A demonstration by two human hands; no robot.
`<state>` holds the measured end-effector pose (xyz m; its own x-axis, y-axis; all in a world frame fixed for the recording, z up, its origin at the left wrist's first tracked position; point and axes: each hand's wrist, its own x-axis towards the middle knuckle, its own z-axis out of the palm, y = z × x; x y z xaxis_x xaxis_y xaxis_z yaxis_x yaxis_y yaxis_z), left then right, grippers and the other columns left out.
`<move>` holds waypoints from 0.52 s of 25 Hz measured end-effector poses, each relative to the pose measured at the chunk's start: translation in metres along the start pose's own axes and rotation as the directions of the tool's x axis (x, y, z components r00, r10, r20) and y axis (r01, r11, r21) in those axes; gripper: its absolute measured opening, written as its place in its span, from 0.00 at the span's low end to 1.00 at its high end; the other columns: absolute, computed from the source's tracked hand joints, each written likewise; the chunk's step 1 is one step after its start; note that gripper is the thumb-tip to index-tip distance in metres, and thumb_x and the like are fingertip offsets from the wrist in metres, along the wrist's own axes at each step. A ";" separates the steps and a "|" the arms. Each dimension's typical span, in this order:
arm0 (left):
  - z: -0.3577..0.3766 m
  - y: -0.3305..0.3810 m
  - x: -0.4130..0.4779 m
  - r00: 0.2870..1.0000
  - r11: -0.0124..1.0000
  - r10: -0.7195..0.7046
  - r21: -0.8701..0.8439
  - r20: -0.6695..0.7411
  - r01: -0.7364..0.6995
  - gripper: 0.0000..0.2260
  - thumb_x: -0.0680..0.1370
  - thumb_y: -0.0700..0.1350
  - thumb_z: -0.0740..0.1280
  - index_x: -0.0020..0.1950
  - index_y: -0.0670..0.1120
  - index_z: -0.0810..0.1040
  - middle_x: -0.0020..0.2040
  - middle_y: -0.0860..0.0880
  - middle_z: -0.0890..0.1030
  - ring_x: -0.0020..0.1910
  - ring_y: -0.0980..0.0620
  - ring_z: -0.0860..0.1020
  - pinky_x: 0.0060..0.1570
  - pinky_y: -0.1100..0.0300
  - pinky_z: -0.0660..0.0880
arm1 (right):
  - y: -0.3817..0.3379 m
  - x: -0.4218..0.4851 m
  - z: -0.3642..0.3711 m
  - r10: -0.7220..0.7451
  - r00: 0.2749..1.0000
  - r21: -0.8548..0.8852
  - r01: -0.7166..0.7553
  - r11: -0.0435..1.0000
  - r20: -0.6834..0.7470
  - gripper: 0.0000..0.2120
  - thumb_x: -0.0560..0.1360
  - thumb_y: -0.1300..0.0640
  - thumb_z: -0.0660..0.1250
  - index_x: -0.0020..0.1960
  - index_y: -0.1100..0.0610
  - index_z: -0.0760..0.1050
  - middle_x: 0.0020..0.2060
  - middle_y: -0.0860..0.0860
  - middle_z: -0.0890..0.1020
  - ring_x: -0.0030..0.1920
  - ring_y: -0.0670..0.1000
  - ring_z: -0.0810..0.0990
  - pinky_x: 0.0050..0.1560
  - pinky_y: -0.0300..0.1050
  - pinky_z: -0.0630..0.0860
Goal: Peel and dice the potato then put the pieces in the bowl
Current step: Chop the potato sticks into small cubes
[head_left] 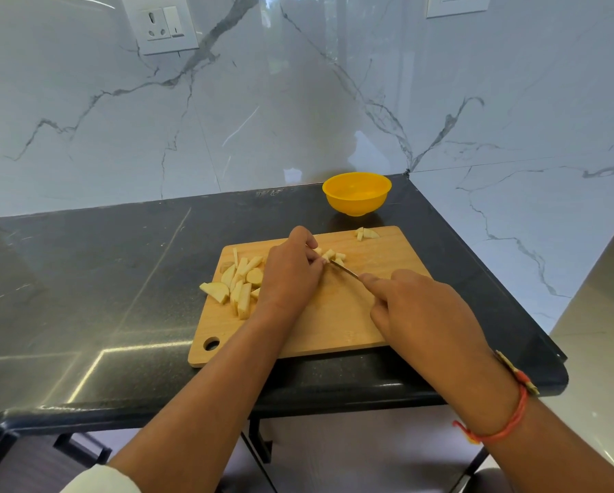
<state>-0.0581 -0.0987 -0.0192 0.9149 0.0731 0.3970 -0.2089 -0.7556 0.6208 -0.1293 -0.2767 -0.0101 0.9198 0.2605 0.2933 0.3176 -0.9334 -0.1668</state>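
potato: peeled already, strips [239, 284] piled on the board's [334, 322] left side, some cut bits [332, 256] mid-board
left hand [291, 275]: fingers curled, pinning those bits
right hand [423, 311]: wrapped round the knife [344, 270]
bowl [356, 193]: looks empty, so loads of dicing left

Pale peeled potato strips [239, 282] on wooden board [334, 322], yellow bowl [356, 193] upright beyond

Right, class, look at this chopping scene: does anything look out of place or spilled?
One potato slice overhangs the left edge of the wooden cutting board, partly over the black countertop. Nothing else looks spilled or damaged.
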 end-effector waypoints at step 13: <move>-0.011 0.007 0.028 0.965 0.929 -0.131 0.369 0.228 0.039 0.32 0.72 0.57 0.75 0.71 0.46 0.72 0.66 0.46 0.76 0.64 0.46 0.75 0.58 0.56 0.72 | 0.023 0.047 0.025 0.255 0.953 0.412 -0.170 0.895 -0.161 0.20 0.79 0.52 0.60 0.70 0.47 0.73 0.35 0.41 0.76 0.33 0.45 0.75 0.30 0.37 0.69</move>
<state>-0.0374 -0.0944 0.0037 0.9889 0.0211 0.1472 -0.0310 -0.9389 0.3427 -0.0729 -0.2793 -0.0233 0.9207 -0.0296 0.3891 0.2230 -0.7784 -0.5868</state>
